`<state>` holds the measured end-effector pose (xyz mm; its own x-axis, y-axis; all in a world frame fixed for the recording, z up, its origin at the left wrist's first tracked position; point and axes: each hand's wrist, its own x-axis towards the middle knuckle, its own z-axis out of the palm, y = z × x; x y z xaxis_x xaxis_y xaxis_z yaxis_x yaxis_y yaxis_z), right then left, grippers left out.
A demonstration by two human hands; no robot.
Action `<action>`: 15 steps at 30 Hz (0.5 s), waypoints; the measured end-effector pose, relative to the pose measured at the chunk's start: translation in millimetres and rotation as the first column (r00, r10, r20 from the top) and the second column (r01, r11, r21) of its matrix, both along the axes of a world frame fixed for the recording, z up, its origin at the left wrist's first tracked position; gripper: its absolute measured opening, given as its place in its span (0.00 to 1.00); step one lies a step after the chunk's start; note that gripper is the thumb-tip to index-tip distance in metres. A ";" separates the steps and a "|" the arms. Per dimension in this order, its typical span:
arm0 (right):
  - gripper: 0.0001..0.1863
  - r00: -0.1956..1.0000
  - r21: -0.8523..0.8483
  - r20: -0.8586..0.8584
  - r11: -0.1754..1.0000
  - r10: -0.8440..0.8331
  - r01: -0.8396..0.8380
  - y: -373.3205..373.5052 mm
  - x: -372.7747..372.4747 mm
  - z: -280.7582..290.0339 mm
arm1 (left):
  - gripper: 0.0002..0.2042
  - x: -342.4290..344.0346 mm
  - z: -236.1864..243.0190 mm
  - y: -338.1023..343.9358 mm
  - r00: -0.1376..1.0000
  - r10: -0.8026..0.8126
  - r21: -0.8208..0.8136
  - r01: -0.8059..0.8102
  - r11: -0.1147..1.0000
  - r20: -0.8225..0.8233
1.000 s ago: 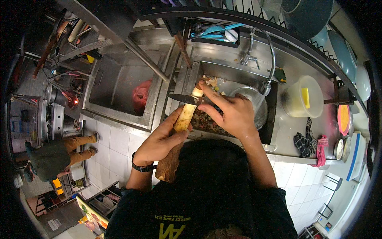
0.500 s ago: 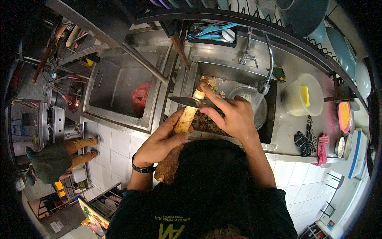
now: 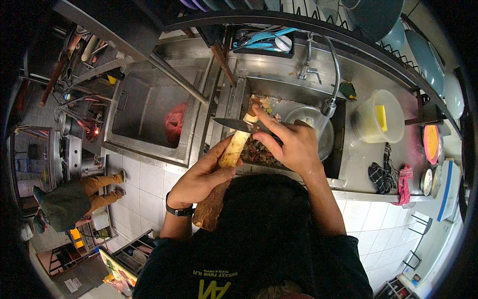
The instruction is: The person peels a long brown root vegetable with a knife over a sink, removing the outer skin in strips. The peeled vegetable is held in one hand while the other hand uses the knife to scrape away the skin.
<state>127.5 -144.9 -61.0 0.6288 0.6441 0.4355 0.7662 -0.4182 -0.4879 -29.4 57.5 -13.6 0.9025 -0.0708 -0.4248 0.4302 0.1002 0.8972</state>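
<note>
My left hand [image 3: 204, 177] is closed round a long root [image 3: 231, 152], brown-skinned at its lower end and peeled pale yellowish along its upper part. My right hand [image 3: 296, 144] grips a dark-bladed knife [image 3: 228, 122] lying across the peeled part near the top. My right index finger presses on the root's brown tip and my thumb is beside the blade. Both hands are over a steel sink [image 3: 239, 84] with peel scraps [image 3: 259, 149] and a large round metal bowl [image 3: 323, 144] in it. The knife's handle is hidden by my fingers.
A second sink [image 3: 114, 109] holds a red bag [image 3: 176, 122]. Right are a translucent bucket [image 3: 388, 124], cloths [image 3: 383, 174] and dishes [image 3: 425, 182]. A faucet [image 3: 308, 74] stands behind the bowl. A dark rack [image 3: 274, 20] runs overhead. Another person [image 3: 67, 199] stands at the stove side, left.
My hands, the root and the knife stay in nearly the same place, with the blade shifted slightly to the right. The other person has moved slightly.
</note>
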 end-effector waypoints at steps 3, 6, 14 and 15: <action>0.32 0.999 -0.028 0.019 0.999 -0.038 0.038 1.2 -3.1 3.7 | 0.35 0.8 1.9 -4.0 0.999 0.043 0.009 -0.043 0.999 -0.005; 0.31 0.989 0.114 0.132 0.992 -0.074 0.059 8.8 -4.3 -6.5 | 0.35 -0.1 -6.4 -1.1 0.999 0.039 -0.029 -0.039 0.999 0.005; 0.23 0.973 0.078 0.153 0.983 -0.175 0.165 14.1 -2.2 -22.2 | 0.35 1.9 -10.4 -7.6 0.998 0.040 -0.006 -0.041 0.999 -0.041; 0.21 0.973 0.079 0.127 0.980 -0.194 0.185 13.2 -0.3 -23.0 | 0.35 1.3 -13.1 -8.8 0.998 0.046 0.003 -0.046 0.999 -0.040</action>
<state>127.2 -131.7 -84.0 0.6703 0.4856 0.5612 0.7359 -0.5322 -0.4185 -28.1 48.7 -26.7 0.8873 -0.0286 -0.4604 0.4603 0.1188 0.8798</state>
